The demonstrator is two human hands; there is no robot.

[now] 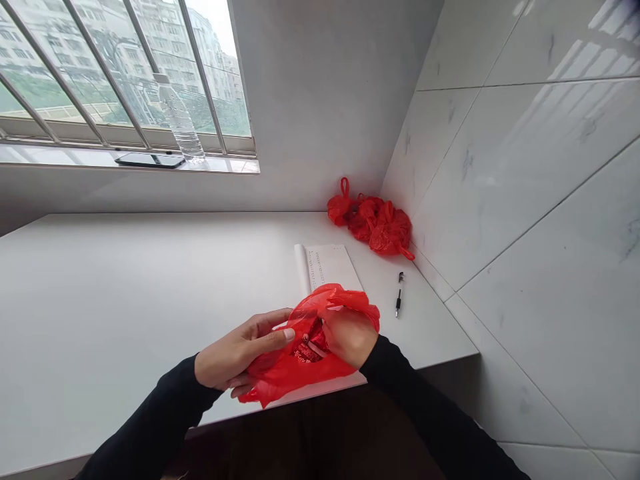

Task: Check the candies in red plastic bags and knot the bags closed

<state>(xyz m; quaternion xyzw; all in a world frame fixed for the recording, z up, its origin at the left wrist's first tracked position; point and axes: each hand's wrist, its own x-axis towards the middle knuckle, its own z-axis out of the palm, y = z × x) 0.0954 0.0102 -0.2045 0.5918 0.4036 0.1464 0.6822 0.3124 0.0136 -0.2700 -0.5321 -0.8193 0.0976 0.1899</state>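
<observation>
A thin red plastic bag [300, 373] is held near the front edge of the white table, its mouth turned up toward me. My left hand [245, 350] grips the bag's left side, thumb on top and fingers beneath. Inside the mouth, my right hand [353, 333] reaches in up to the wrist; its fingers are hidden by the bag and its contents. Shiny dark red wrapped packets [311, 348] with pale lettering show in the opening, beside the right hand. The bag covers the lower part of an open notebook [333, 263].
Several knotted red bags [383, 227] are heaped in the far right corner against the tiled wall [520, 200]. A black-and-clear pen [399, 295] lies right of the notebook. On the sill of the barred window stand a clear bottle [180, 123] and a phone [150, 160]. The white table [125, 287] stretches left.
</observation>
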